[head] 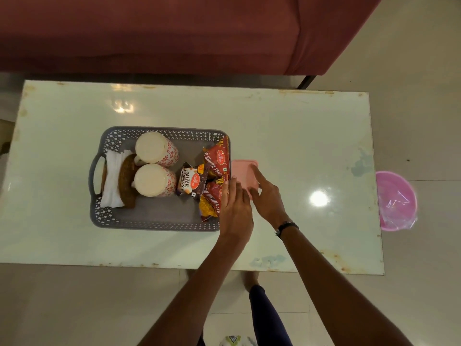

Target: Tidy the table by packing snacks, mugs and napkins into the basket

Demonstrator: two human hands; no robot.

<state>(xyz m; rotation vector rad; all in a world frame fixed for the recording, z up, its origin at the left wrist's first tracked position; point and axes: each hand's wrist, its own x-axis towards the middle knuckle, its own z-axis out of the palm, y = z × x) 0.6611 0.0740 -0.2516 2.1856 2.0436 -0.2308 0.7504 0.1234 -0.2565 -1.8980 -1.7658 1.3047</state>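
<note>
Your basket [159, 224] at centre-left holds both mugs [155, 166], napkins [113, 181] and snack packets [214, 176]. Only the pink box [243, 171] remains outside, under your open-fingered right hand [268, 196]; your left hand [235, 208], fingers loose, touches the basket's right edge.

A grey basket [159, 222] with a white lattice pattern is seen on a pale, glossy worktop [287, 126] marked by rust-brown stains. Two cream mugs [156, 151] are patterned in red. Red snack packets [218, 156] and a dark brown one [192, 182] are shown beside white napkins [113, 176]. A pink lid [243, 171], a pink bucket [396, 201] and a maroon sofa [174, 33] are visible.
</note>
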